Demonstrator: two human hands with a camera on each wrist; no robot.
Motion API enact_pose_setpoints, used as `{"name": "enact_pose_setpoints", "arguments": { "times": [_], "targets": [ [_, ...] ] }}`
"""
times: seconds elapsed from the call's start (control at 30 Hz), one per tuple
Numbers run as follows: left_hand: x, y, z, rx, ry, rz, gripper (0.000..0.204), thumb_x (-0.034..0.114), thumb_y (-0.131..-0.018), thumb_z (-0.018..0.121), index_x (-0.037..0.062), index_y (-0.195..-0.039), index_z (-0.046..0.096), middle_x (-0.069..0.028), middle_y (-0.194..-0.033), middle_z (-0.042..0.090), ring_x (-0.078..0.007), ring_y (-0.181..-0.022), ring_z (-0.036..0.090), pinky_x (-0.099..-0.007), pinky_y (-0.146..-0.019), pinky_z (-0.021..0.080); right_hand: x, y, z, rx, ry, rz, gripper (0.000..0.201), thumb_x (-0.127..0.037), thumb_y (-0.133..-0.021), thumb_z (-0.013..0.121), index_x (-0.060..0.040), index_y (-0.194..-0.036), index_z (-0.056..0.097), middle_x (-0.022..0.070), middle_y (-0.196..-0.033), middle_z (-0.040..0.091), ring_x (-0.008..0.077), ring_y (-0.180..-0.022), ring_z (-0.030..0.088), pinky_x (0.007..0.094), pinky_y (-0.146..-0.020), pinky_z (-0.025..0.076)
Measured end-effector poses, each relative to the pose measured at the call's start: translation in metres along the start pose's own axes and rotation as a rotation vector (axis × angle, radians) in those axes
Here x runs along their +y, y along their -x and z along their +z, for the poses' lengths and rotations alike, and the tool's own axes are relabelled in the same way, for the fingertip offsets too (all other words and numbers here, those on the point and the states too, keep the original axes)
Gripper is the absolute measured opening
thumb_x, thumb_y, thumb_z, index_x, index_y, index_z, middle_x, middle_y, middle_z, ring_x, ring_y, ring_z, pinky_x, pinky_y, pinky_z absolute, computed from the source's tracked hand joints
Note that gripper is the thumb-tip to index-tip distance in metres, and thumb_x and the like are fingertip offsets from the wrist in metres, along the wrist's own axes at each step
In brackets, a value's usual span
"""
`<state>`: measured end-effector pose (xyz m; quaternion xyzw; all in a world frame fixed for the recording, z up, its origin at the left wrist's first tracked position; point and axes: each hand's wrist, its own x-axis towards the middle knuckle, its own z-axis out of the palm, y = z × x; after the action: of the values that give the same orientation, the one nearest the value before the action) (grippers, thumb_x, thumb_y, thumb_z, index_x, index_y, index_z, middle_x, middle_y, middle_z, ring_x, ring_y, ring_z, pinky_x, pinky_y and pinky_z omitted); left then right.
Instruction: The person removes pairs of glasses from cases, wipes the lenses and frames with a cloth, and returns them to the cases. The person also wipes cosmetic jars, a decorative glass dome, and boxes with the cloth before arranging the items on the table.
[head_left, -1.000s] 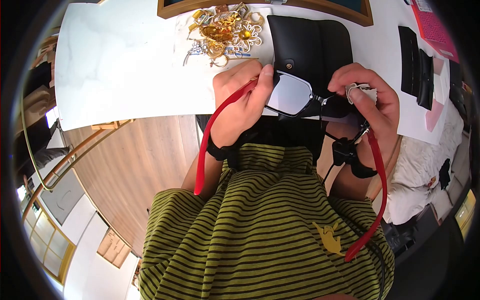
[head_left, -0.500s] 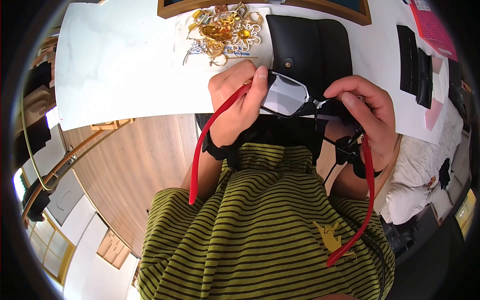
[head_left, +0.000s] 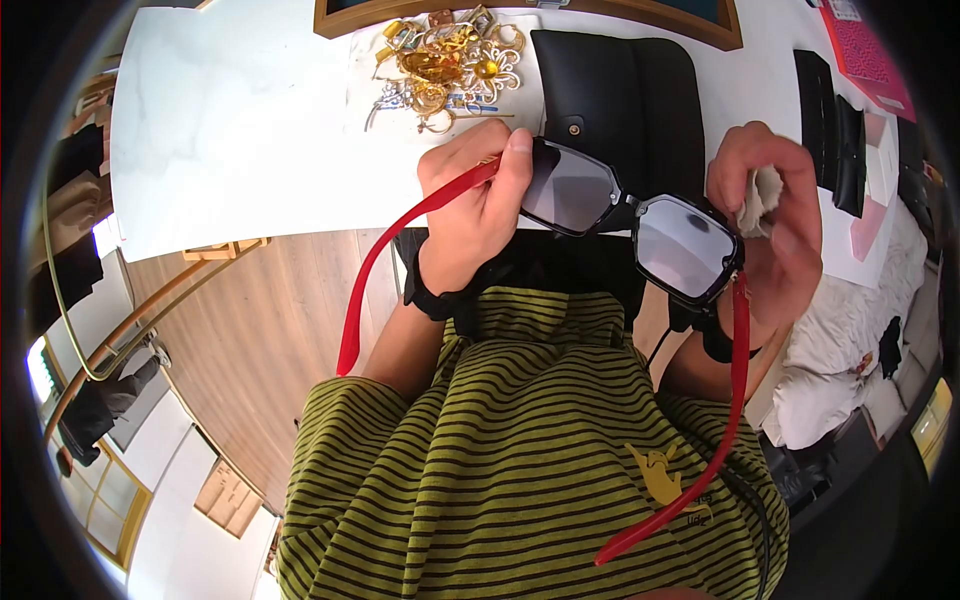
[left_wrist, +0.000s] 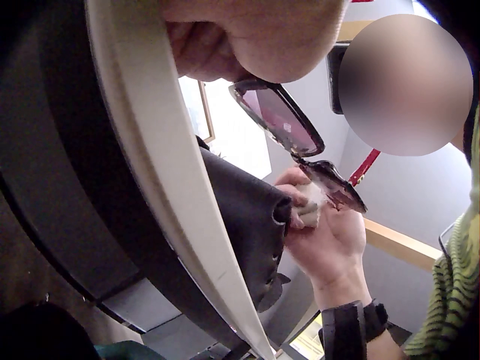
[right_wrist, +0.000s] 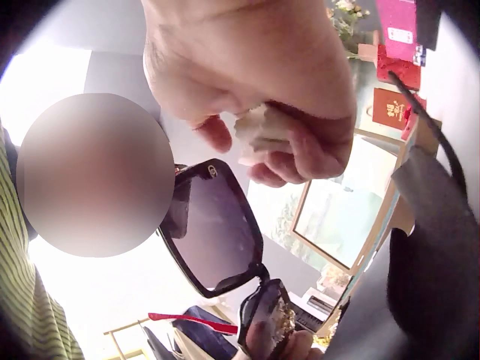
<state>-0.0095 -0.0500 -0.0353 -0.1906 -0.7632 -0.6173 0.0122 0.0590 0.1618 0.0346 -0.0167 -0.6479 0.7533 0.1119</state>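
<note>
In the head view my left hand [head_left: 470, 215] pinches a pair of black-framed sunglasses [head_left: 686, 248] at the hinge of one lens. Their red temple arms hang open toward my lap, tinted lenses tilted down to the right. Beside the far lens my right hand [head_left: 785, 240] holds a crumpled pale cloth [head_left: 762, 200] in its curled fingers. The right wrist view shows that cloth [right_wrist: 262, 133] bunched between thumb and fingers, a little apart from the lens [right_wrist: 214, 229]. A black leather case [head_left: 620, 100] lies on the white table behind the sunglasses.
A pile of gold jewellery [head_left: 445, 65] lies on a white cloth at the back. Behind it stands a wooden-framed box [head_left: 530, 18]. Black cases [head_left: 833, 135] and a pink box [head_left: 870, 55] lie at the right. The table's front edge runs under my hands.
My right hand has moved off the far lens to the right with the cloth, uncovering that lens. The sunglasses have tilted, and their red arms have swung leftward.
</note>
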Motion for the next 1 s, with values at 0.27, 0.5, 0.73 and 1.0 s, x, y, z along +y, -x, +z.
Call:
{"name": "enact_pose_setpoints", "arguments": {
  "times": [0.27,0.5,0.73,1.0],
  "targets": [
    [0.001,-0.001,0.0,0.003,0.038,-0.005,0.031,0.008,-0.088,0.057,-0.0007,-0.061,0.044,-0.0072,-0.054,0.038,-0.0181,-0.046,0.034,-0.0311,-0.046,0.029,0.0,-0.002,0.009,-0.172,-0.073,-0.239,0.026,-0.002,-0.075,0.042,0.0073,-0.098,0.05,0.0238,-0.085,0.059,0.0189,-0.073,0.051,0.0289,-0.068,0.041],
    [0.001,0.001,-0.001,0.01,0.052,-0.025,0.031,0.008,-0.088,0.057,-0.0007,-0.06,0.045,-0.0067,-0.054,0.039,-0.0174,-0.046,0.035,-0.0306,-0.046,0.029,-0.001,-0.002,0.009,-0.171,-0.111,-0.219,0.027,0.008,-0.07,0.047,0.0038,-0.096,0.053,0.0238,-0.079,0.065,0.019,-0.069,0.052,0.0281,-0.062,0.041],
    [0.002,-0.002,-0.002,-0.032,0.031,0.032,0.028,0.006,-0.086,0.057,-0.0013,-0.061,0.048,-0.0082,-0.053,0.04,-0.0206,-0.045,0.037,-0.0314,-0.045,0.031,0.003,-0.009,0.003,-0.394,0.016,-0.196,0.01,0.004,-0.071,0.054,0.003,-0.078,0.062,0.0218,-0.084,0.068,0.0241,-0.076,0.058,0.0311,-0.066,0.046],
    [0.004,-0.002,-0.003,-0.052,-0.015,0.053,0.028,0.006,-0.085,0.058,-0.001,-0.06,0.047,-0.0091,-0.053,0.04,-0.0226,-0.044,0.039,-0.0324,-0.045,0.031,0.01,-0.012,0.015,-0.46,-0.03,-0.13,0.012,0.003,-0.074,0.055,0.0052,-0.082,0.064,0.0235,-0.089,0.068,0.0339,-0.099,0.061,0.0392,-0.082,0.051]
  ]
}}
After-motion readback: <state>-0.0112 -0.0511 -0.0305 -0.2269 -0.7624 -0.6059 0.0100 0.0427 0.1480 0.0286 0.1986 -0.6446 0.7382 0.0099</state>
